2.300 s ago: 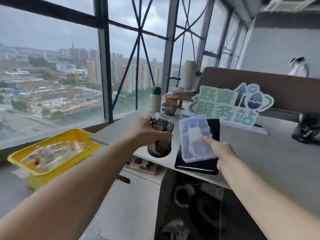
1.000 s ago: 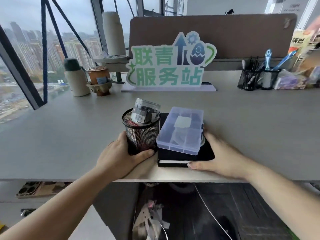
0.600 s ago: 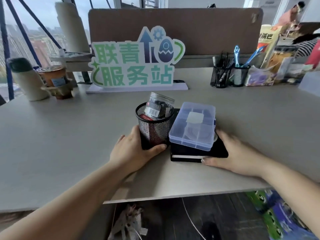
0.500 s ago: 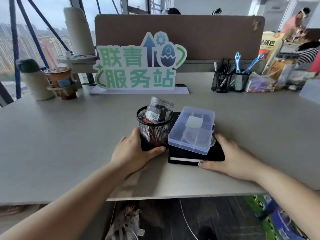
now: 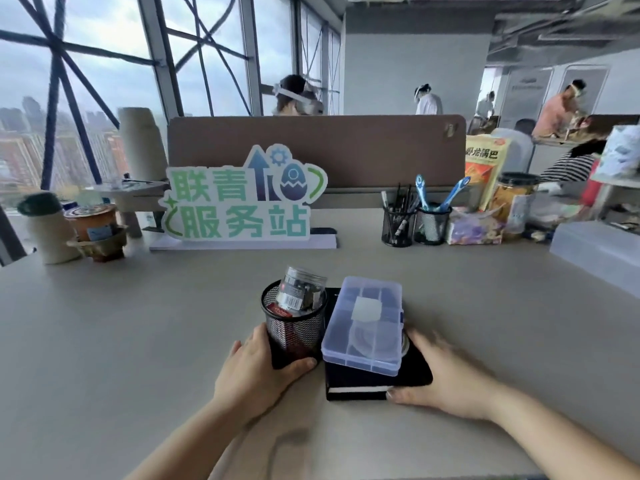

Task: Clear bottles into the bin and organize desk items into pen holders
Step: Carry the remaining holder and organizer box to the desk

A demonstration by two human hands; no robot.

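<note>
Wrapping round the base of the black mesh pen holder (image 5: 294,329), the left hand (image 5: 254,374) grips it from the 9 o'clock side, thumb across the near face and fingers behind. The pen holder stands upright toward 6 o'clock on the desk (image 5: 138,341), and a clear jar (image 5: 302,289) leans inside it, its top above the rim. Right at the pen holder's 3 o'clock lies a black notebook (image 5: 356,389), flat, with a clear plastic box (image 5: 363,327) closed on top of it. The right hand (image 5: 446,379) holds the notebook at its near right corner: thumb against the near edge, fingers (blurred) along the 3 o'clock side. Far back at 11 o'clock stands a green sign (image 5: 239,202); at 10 o'clock, a cream flask (image 5: 45,230) and a paper cup (image 5: 95,225) sit side by side. At 1 o'clock a holder of pens (image 5: 398,226) stands against a second holder (image 5: 431,226), a tissue pack (image 5: 474,228) beside them.
</note>
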